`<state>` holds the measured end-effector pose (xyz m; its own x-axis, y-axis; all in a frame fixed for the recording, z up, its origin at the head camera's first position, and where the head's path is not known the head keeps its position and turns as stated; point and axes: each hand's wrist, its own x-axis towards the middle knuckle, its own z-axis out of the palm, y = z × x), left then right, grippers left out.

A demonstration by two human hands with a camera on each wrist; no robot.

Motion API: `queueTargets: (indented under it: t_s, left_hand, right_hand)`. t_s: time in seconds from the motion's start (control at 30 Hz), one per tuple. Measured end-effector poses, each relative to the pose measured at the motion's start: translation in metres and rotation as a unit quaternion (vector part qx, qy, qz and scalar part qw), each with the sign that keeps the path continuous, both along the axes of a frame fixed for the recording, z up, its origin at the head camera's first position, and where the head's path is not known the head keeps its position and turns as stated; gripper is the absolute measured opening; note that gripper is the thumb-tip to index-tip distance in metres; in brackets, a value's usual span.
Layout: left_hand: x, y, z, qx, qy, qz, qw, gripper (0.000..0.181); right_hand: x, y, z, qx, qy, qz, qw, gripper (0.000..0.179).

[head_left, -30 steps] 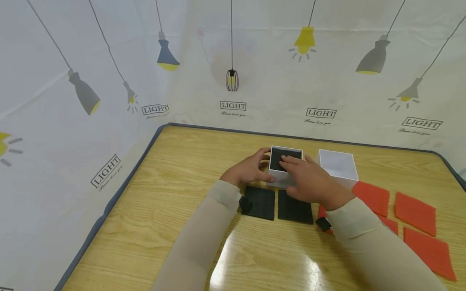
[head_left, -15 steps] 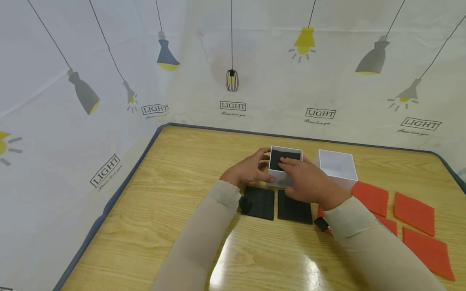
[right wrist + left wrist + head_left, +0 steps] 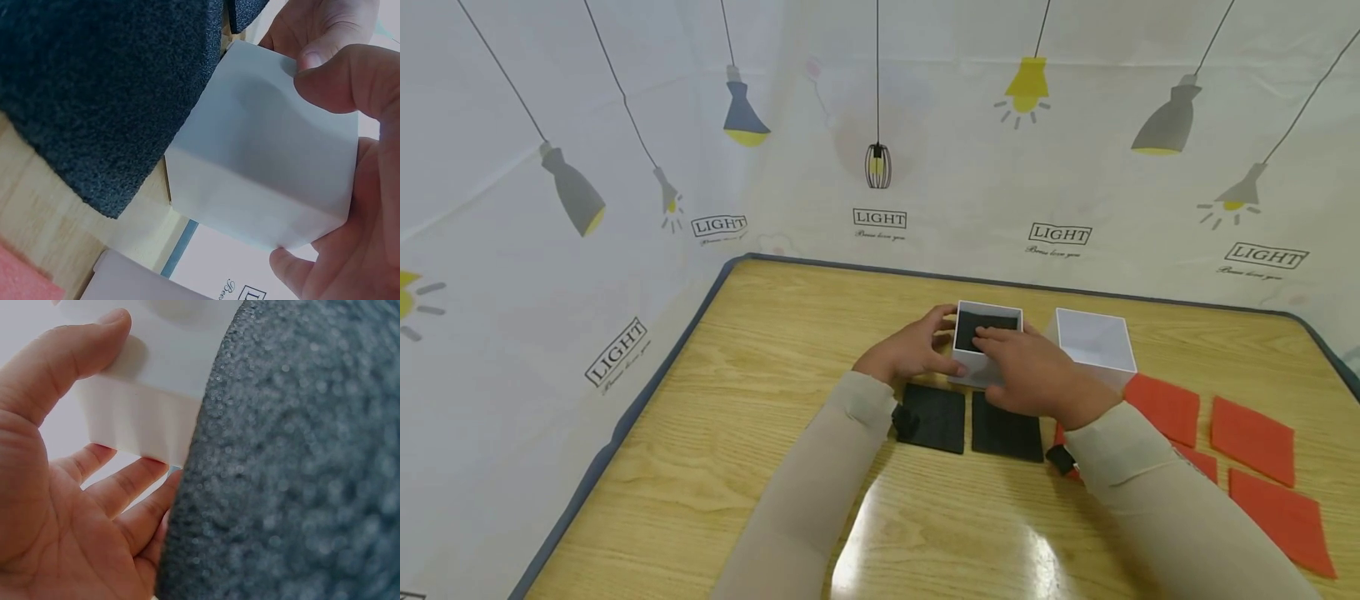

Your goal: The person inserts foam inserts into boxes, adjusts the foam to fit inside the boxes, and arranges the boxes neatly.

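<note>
A white open-topped box (image 3: 979,367) stands on the table with a black foam sheet (image 3: 967,329) inside, a little below the rim. My left hand (image 3: 912,348) grips the box from its left side, thumb at the front face and fingers around the far side. Over the box's front right edge reaches my right hand (image 3: 1030,367), its fingertips pressing on the foam. In the right wrist view my right thumb (image 3: 334,78) lies against the front face, near the left thumb (image 3: 310,60). Two black foam squares (image 3: 934,419) lie just in front of the box.
Right of the held box stands a second white box (image 3: 1097,342), open at the top. Several red foam squares (image 3: 1255,440) lie at the right, partly behind the right forearm. A fabric wall printed with lamps rises behind the table's far edge (image 3: 895,269).
My right fingers have shifted slightly and dip lower into the box. The black foam's far edge has sunk further below the rim. My left hand has stayed in place.
</note>
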<state>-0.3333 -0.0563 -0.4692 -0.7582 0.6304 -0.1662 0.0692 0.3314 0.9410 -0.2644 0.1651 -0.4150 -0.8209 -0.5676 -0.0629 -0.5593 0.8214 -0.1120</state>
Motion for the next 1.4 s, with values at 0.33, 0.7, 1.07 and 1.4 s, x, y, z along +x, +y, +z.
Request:
queueTargets:
  t_s: [0.33,0.7,1.07,1.4]
  left_hand:
    - [0.0009,0.0000,0.0024,0.001,-0.005,0.000,1.0000,0.107]
    - [0.0024,-0.0009,0.0031,0.006,-0.011,0.005,0.9999,0.112]
    - [0.0036,0.0004,0.0040,0.021,-0.015,-0.001,0.9997,0.109]
    - [0.0067,0.0012,0.0093,0.011,0.026,0.000,0.9996,0.111]
  right_hand:
    - [-0.0005,0.0014,-0.0021,-0.015,0.002,0.001,0.9999,0.067]
    - [-0.0019,0.0035,-0.0063,-0.029,0.004,0.003,0.9996,0.067]
    - [-0.0003,0.0038,-0.0050,-0.033,-0.002,0.001,0.9995,0.067]
    - [0.0006,0.0048,-0.0010,-0.035,-0.002,0.002,0.9994,0.067]
